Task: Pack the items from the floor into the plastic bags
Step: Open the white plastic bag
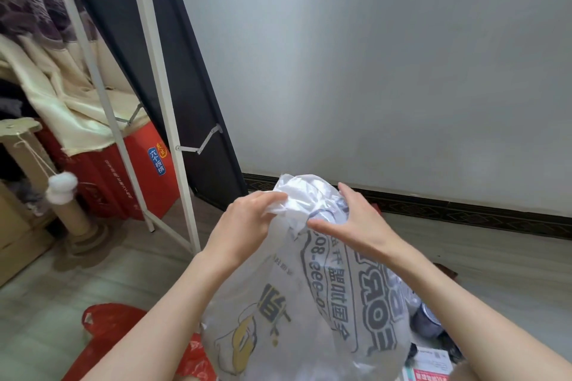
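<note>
Bag: the white printed bag (309, 294) fills centre frame, its bunched mouth in your hands.
Left hand (247, 219): pinching the gathered plastic.
Right hand (356, 219): fingers straight, pressing the neck.
Progress: this bag looks full; the red bag (108, 328) and boxes (430, 362), lower frame, remain.

Pale wall (371, 56), dark skirting (464, 210), wood-look floor (93, 281), white rack (154, 77)

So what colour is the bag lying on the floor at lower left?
Red plastic bag, seen in the head view, beside the left forearm.
</note>
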